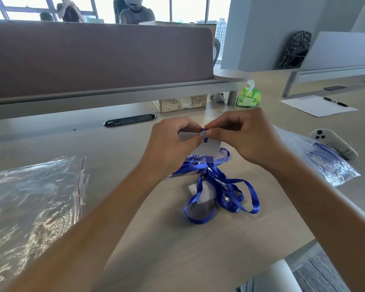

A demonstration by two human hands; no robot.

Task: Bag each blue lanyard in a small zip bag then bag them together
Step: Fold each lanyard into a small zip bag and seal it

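Head view: left hand (173, 138) and right hand (240, 135) each keep pinching grip on clasp of blue lanyard (204, 134) above counter (177, 249); ribbon trails onto second lanyard (219, 190). Advice: gather ribbon compactly before feeding into small zip bag (202, 160). One bagged lanyard (325, 159) right, large bag (30, 197) left.

Glossy royal-blue ribbon lanyard (221, 186), loose loops; blue clip with pale grey round snap (203, 134). Clear plastic badge sleeve holding a white card (207, 147). Large crinkled transparent zip bag (32, 199), thin red seal line. Small clear zip bag (325, 163), blue showing inside. Light beige wood-grain desk (177, 239). Mauve-brown fabric divider (97, 57). Lime-green tissue pack (248, 97), white tissue. Black-and-white checked bag (295, 49). White controller (333, 142), black buttons.
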